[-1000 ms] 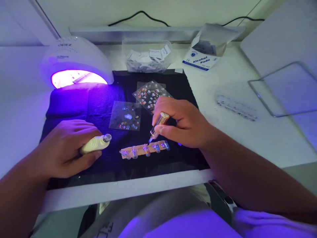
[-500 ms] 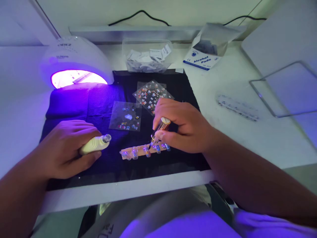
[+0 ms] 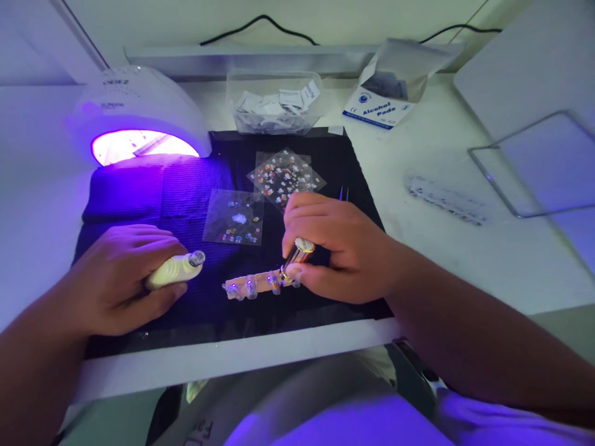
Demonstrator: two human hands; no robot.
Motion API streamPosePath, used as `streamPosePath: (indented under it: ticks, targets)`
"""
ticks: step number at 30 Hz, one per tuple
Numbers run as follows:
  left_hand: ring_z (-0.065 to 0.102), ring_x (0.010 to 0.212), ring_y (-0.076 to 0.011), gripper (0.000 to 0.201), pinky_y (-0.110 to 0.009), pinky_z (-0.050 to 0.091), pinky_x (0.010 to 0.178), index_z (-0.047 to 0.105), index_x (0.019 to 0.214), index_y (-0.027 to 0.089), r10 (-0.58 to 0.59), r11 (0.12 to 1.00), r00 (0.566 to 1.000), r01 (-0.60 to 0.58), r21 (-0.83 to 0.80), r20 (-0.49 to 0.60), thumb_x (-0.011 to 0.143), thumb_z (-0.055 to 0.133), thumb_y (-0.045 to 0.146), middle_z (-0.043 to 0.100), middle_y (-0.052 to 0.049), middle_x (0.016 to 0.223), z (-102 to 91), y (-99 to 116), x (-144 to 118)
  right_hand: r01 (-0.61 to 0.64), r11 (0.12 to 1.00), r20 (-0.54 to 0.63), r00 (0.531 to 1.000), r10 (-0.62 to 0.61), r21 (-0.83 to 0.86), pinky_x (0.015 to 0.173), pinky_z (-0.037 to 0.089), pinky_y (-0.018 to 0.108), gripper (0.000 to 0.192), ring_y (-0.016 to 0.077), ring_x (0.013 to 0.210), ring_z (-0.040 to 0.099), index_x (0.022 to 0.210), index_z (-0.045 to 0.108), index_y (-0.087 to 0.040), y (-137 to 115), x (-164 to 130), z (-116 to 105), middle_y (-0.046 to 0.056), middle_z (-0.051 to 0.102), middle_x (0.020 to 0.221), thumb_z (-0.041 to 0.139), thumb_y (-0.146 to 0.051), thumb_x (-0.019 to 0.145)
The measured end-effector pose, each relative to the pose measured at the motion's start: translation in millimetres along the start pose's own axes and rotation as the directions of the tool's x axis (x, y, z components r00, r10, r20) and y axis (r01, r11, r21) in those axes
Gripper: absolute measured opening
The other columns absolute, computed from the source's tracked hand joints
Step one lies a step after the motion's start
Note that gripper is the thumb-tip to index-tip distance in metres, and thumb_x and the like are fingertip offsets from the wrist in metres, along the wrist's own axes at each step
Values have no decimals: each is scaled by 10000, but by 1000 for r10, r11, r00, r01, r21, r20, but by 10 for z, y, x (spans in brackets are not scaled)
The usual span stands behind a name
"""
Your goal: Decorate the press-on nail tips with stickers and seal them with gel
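My left hand (image 3: 134, 272) is closed around a pale, open-necked polish bottle (image 3: 174, 271), its neck tilted up to the right. Between the thumb and fingers of my right hand (image 3: 337, 248) is a brush cap (image 3: 300, 253) with a shiny gold-toned body, pointing down. Its lower end is at the strip of decorated false nails (image 3: 251, 286), over the right part of the row. My right hand hides that end of the strip, and the brush tip is hard to make out. The strip lies on the dark cloth (image 3: 218, 319).
A lit nail lamp (image 3: 149, 111) stands back left. Sticker sheets (image 3: 235, 217) lie on the cloth, with tweezer tips (image 3: 343, 194) beyond my right hand. Behind are a clear tub of sachets (image 3: 274, 105) and an alcohol pads box (image 3: 383, 99). A clear strip (image 3: 444, 198) lies right.
My right hand has moved slightly down with the brush cap, now covering more of the strip's right end. Tweezer tips have come into sight. My left hand has barely moved.
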State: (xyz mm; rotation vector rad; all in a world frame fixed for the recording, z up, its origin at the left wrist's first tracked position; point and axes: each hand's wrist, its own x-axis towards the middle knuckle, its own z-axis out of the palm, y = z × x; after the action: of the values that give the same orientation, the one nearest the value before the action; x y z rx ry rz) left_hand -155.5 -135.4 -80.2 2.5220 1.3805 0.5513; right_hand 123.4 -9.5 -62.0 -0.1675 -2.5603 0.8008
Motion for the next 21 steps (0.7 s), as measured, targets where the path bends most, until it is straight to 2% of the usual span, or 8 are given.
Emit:
streamPosePath:
  ticks: [11, 16, 21]
  targets:
    - [553, 548, -174, 40, -323, 403, 510, 515, 873, 238, 31, 999, 999, -31, -21, 13, 907, 514, 257, 611, -3, 679, -30, 6, 3, 1, 1000, -15, 1000, -2, -28, 729, 443, 359, 105, 166, 660, 493, 713, 537, -192, -12, 4, 73, 14, 585, 649, 520, -179, 816]
    - [542, 537, -168, 41, -325, 396, 507, 513, 871, 234, 33, 999, 999, -33, -6, 22, 905, 510, 256, 605, 1, 670, -32, 4, 14, 12, 998, -15, 1000, -13, -54, 724, 435, 350, 101, 173, 687, 496, 732, 519, -203, -10, -12, 12, 11, 581, 664, 518, -182, 831]
    - [529, 532, -168, 49, -326, 393, 508, 521, 869, 235, 20, 999, 1000, -20, -26, 11, 906, 510, 264, 591, 5, 657, -32, 5, 14, 18, 1000, 3, 1000, -18, -2, 729, 437, 348, 118, 167, 690, 492, 733, 507, -209, -32, -16, -5, 0, 558, 661, 511, -185, 849]
